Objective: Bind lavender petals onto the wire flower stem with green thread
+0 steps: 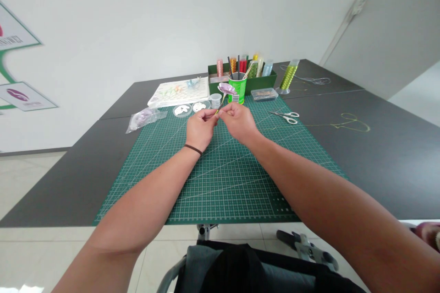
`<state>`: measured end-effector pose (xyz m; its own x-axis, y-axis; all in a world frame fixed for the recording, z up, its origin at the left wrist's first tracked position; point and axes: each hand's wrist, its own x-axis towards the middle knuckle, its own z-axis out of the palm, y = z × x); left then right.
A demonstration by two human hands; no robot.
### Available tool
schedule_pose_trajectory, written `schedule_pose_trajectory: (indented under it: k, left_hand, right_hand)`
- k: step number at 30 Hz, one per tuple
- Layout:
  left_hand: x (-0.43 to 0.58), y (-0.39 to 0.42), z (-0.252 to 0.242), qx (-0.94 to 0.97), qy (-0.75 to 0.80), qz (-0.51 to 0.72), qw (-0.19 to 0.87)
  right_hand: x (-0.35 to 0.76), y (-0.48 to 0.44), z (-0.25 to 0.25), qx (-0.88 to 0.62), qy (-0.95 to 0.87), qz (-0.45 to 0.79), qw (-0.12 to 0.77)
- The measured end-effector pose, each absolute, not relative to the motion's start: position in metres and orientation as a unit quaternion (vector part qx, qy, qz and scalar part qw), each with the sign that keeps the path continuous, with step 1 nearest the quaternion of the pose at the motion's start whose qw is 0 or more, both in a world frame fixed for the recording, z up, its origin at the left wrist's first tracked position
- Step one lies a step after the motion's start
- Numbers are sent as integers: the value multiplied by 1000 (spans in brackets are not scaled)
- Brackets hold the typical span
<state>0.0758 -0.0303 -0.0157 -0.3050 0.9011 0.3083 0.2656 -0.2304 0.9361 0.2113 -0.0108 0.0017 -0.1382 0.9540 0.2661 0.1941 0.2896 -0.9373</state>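
Note:
Both my hands meet over the far half of the green cutting mat [220, 169]. My left hand [200, 127] and my right hand [239, 121] each pinch the thin green stem of a small pale purple flower [227, 89], whose head stands up just beyond my fingertips. A dark band circles my left wrist. The fingers of both hands are curled closed on the stem.
Beyond the hands stand a green cup [237, 88] of sticks, a dark green box [245, 80] with bead tubes, small round dishes [182, 110], a clear bag [144, 118] and a printed sheet [178, 91]. Scissors [287, 116], a green wire spool [288, 77] and loose wire [347, 123] lie right.

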Motion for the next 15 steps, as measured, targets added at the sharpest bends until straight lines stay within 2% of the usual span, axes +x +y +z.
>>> schedule_pose_trajectory:
  k: [3,10,15]
  left_hand:
    - [75,-31,-15,532,563,578,255]
    - [75,-37,-13,593,568,554,137]
    - [75,-38,-9,610,550,540,184]
  right_hand:
    - [211,-12,3,-446,-640,399,481]
    - [210,-9,-2,-438,-632,407,493]
    - [211,-5,-5,-432,-614,425,506]
